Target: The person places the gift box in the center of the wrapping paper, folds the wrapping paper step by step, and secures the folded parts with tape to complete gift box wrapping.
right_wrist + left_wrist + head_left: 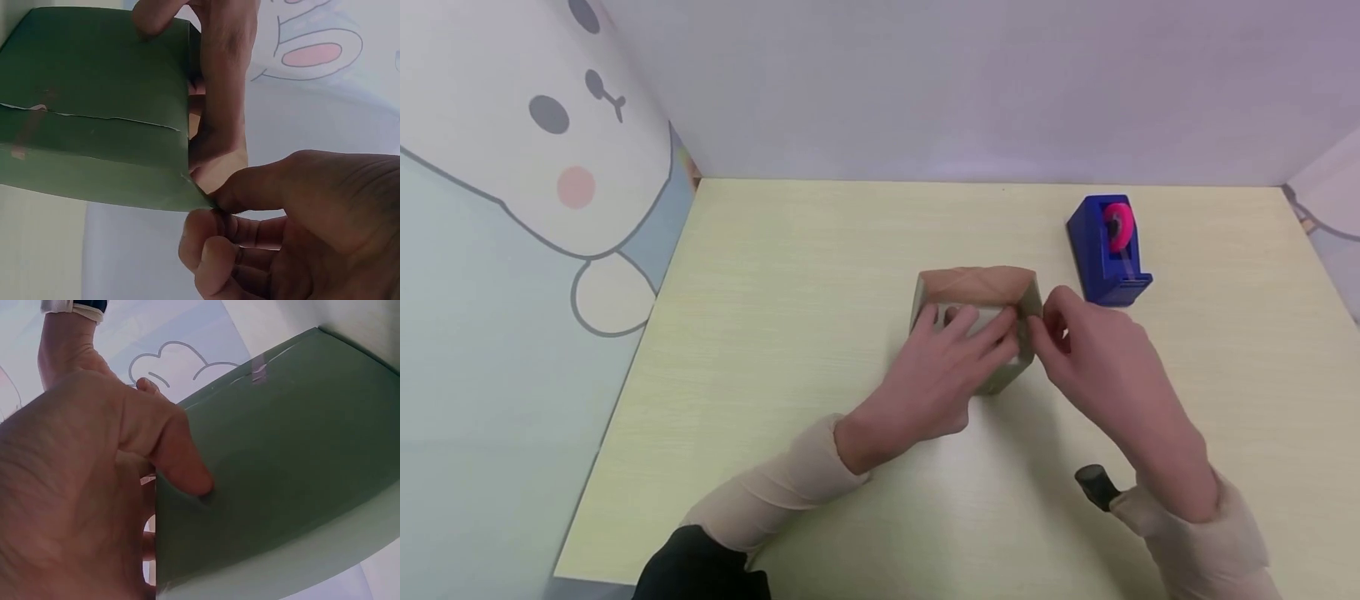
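Observation:
A green paper bag (1000,382) stands open at the top near the middle of the table, its brownish inner flap (977,285) showing at the far side. My left hand (925,379) reaches over the near rim with its fingers inside. In the left wrist view that hand's thumb presses the green outer wall (281,456), so the wall is gripped between thumb and fingers. At the right rim my right hand (1108,371) pinches a corner of the paper between thumb and index finger. A strip of clear tape (28,131) crosses a seam on the bag's side.
A blue tape dispenser (1101,250) with a pink roll stands behind the right hand. The pale wooden table (775,275) meets a light wall (962,92) at the back. A cartoon-printed panel (512,333) borders the left edge. A dark object (1097,487) sits by the right sleeve.

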Demonstrator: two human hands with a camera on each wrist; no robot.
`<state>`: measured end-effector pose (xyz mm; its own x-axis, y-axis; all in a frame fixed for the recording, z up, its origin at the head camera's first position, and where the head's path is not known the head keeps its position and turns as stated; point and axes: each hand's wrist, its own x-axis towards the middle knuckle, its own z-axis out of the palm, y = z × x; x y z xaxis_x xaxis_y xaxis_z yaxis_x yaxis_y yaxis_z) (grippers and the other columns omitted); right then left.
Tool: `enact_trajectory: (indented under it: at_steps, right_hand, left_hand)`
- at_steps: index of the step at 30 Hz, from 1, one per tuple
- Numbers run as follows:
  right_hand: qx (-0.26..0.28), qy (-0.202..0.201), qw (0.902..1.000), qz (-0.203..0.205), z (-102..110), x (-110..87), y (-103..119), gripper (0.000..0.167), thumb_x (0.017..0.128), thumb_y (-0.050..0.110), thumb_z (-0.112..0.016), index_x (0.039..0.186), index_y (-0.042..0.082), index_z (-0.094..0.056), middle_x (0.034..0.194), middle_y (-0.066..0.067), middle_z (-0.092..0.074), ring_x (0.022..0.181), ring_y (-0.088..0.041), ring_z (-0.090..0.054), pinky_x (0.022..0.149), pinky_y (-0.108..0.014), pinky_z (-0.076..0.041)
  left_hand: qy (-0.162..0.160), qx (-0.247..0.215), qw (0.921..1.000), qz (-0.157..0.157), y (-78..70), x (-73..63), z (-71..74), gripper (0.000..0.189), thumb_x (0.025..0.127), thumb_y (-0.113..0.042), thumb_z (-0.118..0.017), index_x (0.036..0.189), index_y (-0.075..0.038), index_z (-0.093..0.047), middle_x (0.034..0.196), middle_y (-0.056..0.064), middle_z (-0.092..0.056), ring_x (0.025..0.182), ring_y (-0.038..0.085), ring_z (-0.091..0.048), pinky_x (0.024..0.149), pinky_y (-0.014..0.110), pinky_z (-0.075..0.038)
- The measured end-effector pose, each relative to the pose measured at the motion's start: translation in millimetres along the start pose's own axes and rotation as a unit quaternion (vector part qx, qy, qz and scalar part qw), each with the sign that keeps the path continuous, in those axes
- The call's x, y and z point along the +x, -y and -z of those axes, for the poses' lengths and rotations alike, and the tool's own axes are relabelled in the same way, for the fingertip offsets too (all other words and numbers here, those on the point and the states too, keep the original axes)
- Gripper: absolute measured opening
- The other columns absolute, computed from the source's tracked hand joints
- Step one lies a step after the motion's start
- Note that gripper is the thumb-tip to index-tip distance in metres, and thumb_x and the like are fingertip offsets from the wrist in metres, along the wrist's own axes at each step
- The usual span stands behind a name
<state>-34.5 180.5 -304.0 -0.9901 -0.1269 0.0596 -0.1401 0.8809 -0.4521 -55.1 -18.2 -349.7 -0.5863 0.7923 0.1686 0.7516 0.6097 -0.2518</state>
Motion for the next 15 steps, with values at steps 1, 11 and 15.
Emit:
enact_trajectory:
  at_steps: [1,11,15]
  right_hand:
    - [-0.003,-0.005,1.0000,0.003,-0.8,-0.2,0.1,0.016,0.103,0.017,-0.060,0.089,0.008,-0.057,0.059,-0.001,-0.052,0.048,-0.015,-0.043,0.043,-0.028,-0.034]
    - [-0.003,0.020,0.9998,0.009,-6.2,-7.1,-2.5,0.022,0.104,0.022,-0.060,0.087,0.010,-0.057,0.063,0.001,-0.055,0.052,-0.013,-0.044,0.047,-0.028,-0.034]
    - [0.002,-0.005,0.9999,0.011,-8.6,-4.7,-1.9,0.022,0.103,0.017,-0.060,0.082,0.011,-0.056,0.058,0.001,-0.051,0.049,-0.013,-0.043,0.045,-0.028,-0.033]
  left_hand:
    - [-0.002,0.000,1.0000,0.000,0.2,0.1,-0.1,0.066,0.083,-0.027,-0.066,0.146,-0.026,-0.048,0.161,-0.007,-0.043,0.111,0.022,-0.052,0.088,0.045,-0.047]
    - [0.012,-0.005,0.9999,-0.001,1.3,0.6,2.3,0.064,0.084,-0.027,-0.066,0.146,-0.028,-0.048,0.163,-0.006,-0.042,0.114,0.022,-0.053,0.089,0.046,-0.048]
    - [0.005,-0.007,1.0000,-0.002,2.2,0.2,1.5,0.065,0.084,-0.025,-0.065,0.146,-0.029,-0.049,0.162,-0.008,-0.043,0.113,0.022,-0.053,0.087,0.045,-0.049]
